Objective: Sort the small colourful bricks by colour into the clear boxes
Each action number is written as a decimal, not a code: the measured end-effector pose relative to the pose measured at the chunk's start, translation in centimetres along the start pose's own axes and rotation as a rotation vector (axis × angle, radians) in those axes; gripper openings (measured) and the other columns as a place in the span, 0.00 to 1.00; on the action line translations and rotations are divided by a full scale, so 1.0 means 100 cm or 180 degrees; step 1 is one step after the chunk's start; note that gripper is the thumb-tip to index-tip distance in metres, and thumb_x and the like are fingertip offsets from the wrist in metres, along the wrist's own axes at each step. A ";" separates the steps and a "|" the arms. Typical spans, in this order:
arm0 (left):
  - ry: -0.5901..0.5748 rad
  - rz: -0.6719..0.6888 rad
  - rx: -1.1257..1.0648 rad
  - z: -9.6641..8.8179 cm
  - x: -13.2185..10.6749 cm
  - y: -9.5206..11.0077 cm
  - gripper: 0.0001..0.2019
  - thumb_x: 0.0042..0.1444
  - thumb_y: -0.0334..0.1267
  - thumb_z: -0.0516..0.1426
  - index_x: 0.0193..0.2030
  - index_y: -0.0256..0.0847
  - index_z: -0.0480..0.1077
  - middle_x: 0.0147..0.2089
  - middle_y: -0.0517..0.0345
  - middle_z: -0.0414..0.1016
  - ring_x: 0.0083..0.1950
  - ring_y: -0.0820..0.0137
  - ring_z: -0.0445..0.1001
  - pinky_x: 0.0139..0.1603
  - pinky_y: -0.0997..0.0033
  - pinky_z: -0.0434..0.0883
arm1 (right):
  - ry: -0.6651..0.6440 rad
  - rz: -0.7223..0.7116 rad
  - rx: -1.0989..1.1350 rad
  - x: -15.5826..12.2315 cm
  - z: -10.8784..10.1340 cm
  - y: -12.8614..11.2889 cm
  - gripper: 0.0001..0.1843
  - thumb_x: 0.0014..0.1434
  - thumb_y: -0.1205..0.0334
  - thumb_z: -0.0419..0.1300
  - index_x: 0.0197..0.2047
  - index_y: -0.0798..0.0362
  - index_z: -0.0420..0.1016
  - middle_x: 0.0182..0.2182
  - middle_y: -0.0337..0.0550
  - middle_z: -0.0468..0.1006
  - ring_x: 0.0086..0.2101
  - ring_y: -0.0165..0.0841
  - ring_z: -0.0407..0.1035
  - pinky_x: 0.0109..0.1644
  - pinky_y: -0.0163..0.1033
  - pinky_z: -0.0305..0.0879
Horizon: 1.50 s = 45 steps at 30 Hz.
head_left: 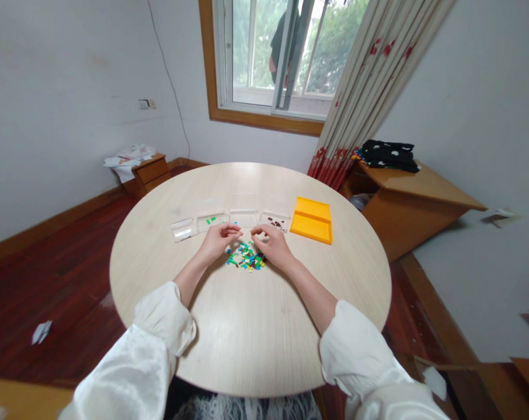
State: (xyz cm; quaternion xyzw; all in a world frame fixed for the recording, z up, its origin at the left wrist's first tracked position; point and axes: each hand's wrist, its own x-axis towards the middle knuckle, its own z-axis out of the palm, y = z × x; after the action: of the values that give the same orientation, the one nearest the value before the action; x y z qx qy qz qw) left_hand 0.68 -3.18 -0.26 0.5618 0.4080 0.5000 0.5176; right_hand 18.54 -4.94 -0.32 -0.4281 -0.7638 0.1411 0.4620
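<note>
L hand, R hand at L-R pile

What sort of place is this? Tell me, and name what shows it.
Probably a room in a home, not a workshop: a wood-framed window with a flowered curtain, folded clothes on a low wooden cabinet, and a round table bearing small coloured pieces.

A pile of pieces lies on the desk; behind it stands a row of boxes, with a tray at its right.
</note>
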 end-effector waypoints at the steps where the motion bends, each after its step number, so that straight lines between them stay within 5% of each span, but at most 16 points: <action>1: -0.0004 0.0006 0.0011 0.000 0.000 0.000 0.18 0.33 0.43 0.68 0.30 0.35 0.73 0.29 0.54 0.76 0.33 0.68 0.74 0.39 0.67 0.69 | 0.0001 0.0007 0.0012 0.000 0.000 0.000 0.05 0.51 0.70 0.56 0.31 0.53 0.72 0.30 0.41 0.76 0.35 0.33 0.68 0.40 0.38 0.62; 15: -0.0041 0.0084 0.0296 0.000 0.000 0.001 0.13 0.35 0.41 0.66 0.26 0.35 0.73 0.25 0.58 0.73 0.27 0.73 0.69 0.31 0.72 0.64 | 0.0000 0.0028 0.0065 0.000 -0.002 -0.006 0.04 0.50 0.69 0.57 0.30 0.52 0.69 0.29 0.39 0.74 0.34 0.32 0.67 0.39 0.38 0.62; 45: -0.0099 0.0050 0.0338 0.000 -0.001 0.003 0.13 0.36 0.42 0.65 0.28 0.35 0.76 0.29 0.52 0.77 0.31 0.68 0.73 0.35 0.68 0.68 | -0.0030 0.0077 0.0058 0.000 -0.002 -0.007 0.03 0.51 0.69 0.57 0.30 0.52 0.70 0.29 0.40 0.74 0.34 0.32 0.67 0.40 0.38 0.61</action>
State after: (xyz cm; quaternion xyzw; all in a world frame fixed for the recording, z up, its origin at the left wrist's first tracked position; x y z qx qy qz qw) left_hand 0.67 -3.32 -0.02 0.5995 0.4215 0.4728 0.4893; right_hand 18.32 -5.42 0.20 -0.4325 -0.7594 0.1556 0.4606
